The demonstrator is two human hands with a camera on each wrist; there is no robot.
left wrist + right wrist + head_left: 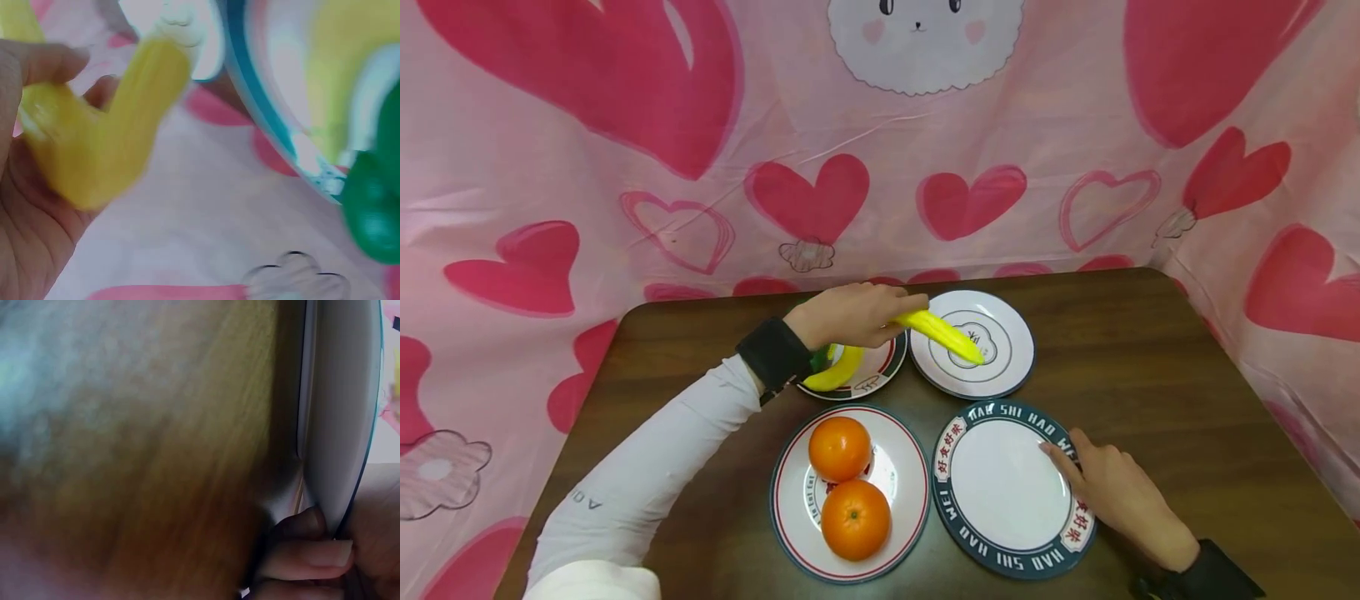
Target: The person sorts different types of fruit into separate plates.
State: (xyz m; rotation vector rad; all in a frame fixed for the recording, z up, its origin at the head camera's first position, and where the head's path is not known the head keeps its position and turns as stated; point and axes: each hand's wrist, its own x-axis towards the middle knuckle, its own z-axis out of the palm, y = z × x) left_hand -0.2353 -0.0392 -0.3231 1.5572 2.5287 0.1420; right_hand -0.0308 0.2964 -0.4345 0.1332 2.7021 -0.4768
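Note:
My left hand (853,315) holds a yellow banana (943,335) over the back right plate (1009,329), its free end pointing right and down. The left wrist view shows this bent banana (137,119) lying across the fingers and palm. At the front right, my right hand (1116,492) grips the edge of a plate (1011,483) with a dark lettered rim. Its thumb lies on top of that rim, and in the right wrist view curled fingers (306,559) sit at the plate's pale underside (340,412).
A front left plate (887,450) with a red ring bears two oranges (855,520). Partly behind my left wrist, the back left plate (891,362) holds another banana (838,372) and a green item (375,206). All the plates stand close together on the brown table (1157,375), before a pink heart-patterned cloth (895,133).

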